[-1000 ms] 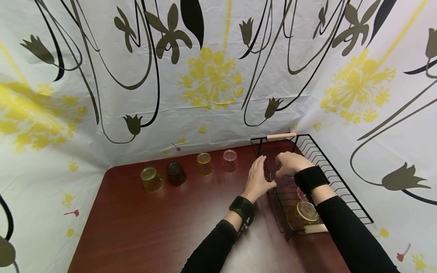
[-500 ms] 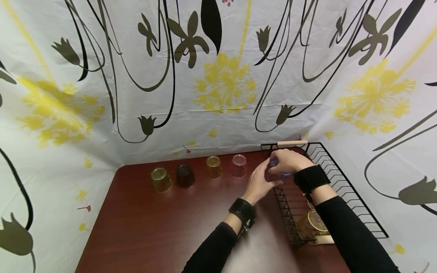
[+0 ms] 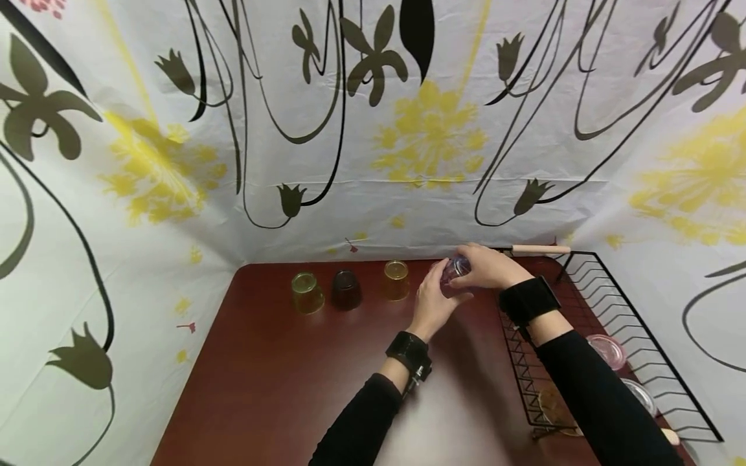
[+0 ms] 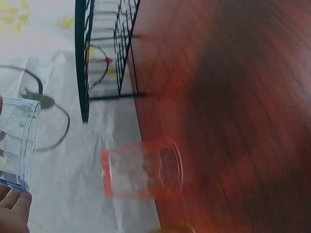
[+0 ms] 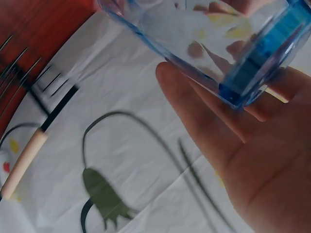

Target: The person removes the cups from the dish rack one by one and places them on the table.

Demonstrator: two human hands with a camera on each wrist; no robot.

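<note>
The blue glass (image 3: 456, 266) is held above the far part of the tabletop (image 3: 280, 382), between the row of glasses and the black wire rack (image 3: 635, 323). It is gripped by the right hand (image 3: 488, 266), whose fingers (image 5: 194, 104) are curled around its wall; in the right wrist view the glass (image 5: 209, 39) is seen lying against the palm, with its thick blue edge near the fingertips. The left hand (image 3: 432, 303) is placed just beside the glass, on its left side, with the fingers raised towards it. From the head view it cannot be told if these fingers really touch the glass. In the left wrist view the glass (image 4: 17, 145) is seen at the left edge, and a fingertip (image 4: 12, 213) is seen right under its rim, so the left fingers look relaxed and not closed around anything.

A pink glass (image 4: 142, 169) is seen upside down on the tabletop in the left wrist view, close to the far edge. In the head view it is hidden behind the hands. To the left of the hands, three more glasses are set upside down in a row: an amber glass (image 3: 396, 280), a dark brown glass (image 3: 346, 289) and a yellow-green glass (image 3: 306, 292). The rack is standing on the right part of the tabletop, and its wooden handle (image 3: 539, 249) is seen just behind the right hand. Inside the rack, a pink-rimmed glass (image 3: 607, 349) is lying.
</note>
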